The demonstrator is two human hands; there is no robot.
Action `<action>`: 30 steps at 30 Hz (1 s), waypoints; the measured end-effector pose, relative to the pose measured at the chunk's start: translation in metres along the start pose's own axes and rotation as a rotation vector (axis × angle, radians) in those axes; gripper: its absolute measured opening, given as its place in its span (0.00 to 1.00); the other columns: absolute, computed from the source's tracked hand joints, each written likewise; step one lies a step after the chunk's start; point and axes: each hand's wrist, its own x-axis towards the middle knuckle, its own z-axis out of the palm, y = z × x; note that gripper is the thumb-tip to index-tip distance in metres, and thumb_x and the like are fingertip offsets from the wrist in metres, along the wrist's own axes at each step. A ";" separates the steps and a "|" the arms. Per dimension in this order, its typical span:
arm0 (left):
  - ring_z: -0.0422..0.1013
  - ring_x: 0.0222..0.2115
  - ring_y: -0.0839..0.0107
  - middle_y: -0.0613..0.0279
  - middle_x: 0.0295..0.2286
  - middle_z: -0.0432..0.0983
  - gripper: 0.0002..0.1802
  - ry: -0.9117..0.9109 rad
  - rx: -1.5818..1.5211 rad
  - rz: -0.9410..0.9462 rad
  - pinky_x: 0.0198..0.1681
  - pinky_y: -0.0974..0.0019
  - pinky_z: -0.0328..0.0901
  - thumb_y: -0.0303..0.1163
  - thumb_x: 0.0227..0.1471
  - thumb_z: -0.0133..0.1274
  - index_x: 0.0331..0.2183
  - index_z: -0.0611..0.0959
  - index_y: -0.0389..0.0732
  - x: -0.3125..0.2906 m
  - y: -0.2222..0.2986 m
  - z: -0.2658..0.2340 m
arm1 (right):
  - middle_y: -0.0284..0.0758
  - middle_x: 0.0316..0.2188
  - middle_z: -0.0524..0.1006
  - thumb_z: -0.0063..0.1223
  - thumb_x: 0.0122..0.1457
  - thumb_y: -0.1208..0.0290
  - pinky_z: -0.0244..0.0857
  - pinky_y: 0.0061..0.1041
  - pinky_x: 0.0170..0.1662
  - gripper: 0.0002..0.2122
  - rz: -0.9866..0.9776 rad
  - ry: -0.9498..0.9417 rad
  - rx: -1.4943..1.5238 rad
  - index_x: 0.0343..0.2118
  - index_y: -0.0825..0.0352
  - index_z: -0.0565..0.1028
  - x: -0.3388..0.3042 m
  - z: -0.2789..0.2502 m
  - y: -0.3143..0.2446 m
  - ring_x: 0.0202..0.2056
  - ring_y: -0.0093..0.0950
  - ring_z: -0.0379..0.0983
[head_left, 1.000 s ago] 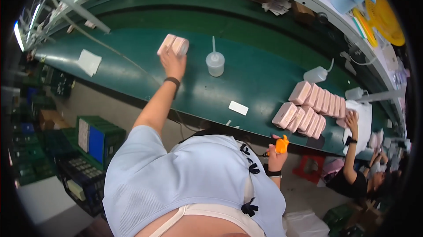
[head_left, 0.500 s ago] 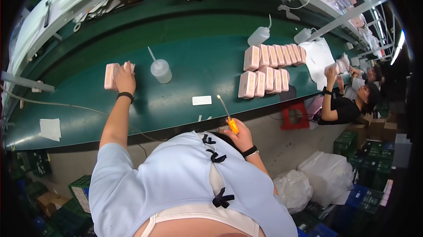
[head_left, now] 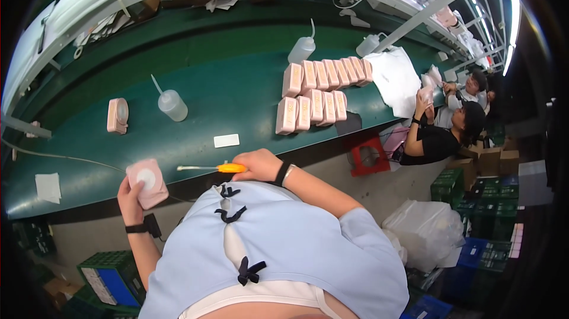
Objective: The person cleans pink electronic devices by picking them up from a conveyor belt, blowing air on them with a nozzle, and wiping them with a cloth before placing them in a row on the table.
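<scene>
- The left hand (head_left: 127, 203) grips a pink rounded-square case (head_left: 155, 196) with a white disc on its face; the case is held to the left of the white rectangular card (head_left: 226, 140) and nearer the person than it, with the thumb over its front.
- The right hand (head_left: 261, 166) is closed around the orange handle of a slim-shafted tool (head_left: 232, 168), just on the person's side of the card; its shaft points left toward the held case, near it but apart. It looks like a screwdriver, though its pale tip is too small to make out.
- The card lies flat on the green surface (head_left: 237, 100).
- Left of the card and beyond it stands a clear squeeze bottle (head_left: 172, 106) with a tilted spout; farther left stands a second pink case (head_left: 112, 116).
- A pile of white paper (head_left: 47, 188) lies well to the card's left.
- Right of the card, pink cases stand in a near row (head_left: 286, 116) and a far row (head_left: 291, 81), two more squeeze bottles (head_left: 301, 50) behind them.
- Farther right of the card come a white cloth (head_left: 394, 85) and a co-worker (head_left: 435, 144) in black.
</scene>
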 end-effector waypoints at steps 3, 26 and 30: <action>0.74 0.43 0.63 0.58 0.42 0.77 0.27 0.256 0.661 0.236 0.47 0.63 0.69 0.28 0.46 0.61 0.49 0.76 0.32 -0.049 -0.033 -0.024 | 0.35 0.33 0.79 0.54 0.56 0.45 0.70 0.38 0.35 0.21 -0.084 -0.230 -0.106 0.36 0.62 0.75 0.014 0.004 -0.002 0.36 0.39 0.77; 0.71 0.38 0.62 0.54 0.42 0.72 0.27 -0.072 -1.447 -0.172 0.37 0.65 0.66 0.41 0.60 0.46 0.54 0.67 0.35 -0.159 -0.134 -0.011 | 0.41 0.29 0.79 0.54 0.53 0.39 0.68 0.42 0.36 0.26 -0.335 -0.411 -0.100 0.35 0.62 0.77 0.052 0.005 -0.008 0.34 0.43 0.76; 0.71 0.41 0.56 0.49 0.45 0.69 0.30 -0.006 -1.638 -0.185 0.44 0.56 0.72 0.46 0.57 0.50 0.55 0.69 0.35 -0.157 -0.115 -0.006 | 0.41 0.28 0.78 0.55 0.54 0.41 0.69 0.41 0.34 0.25 -0.286 -0.342 -0.275 0.35 0.63 0.77 0.059 0.000 -0.023 0.33 0.44 0.76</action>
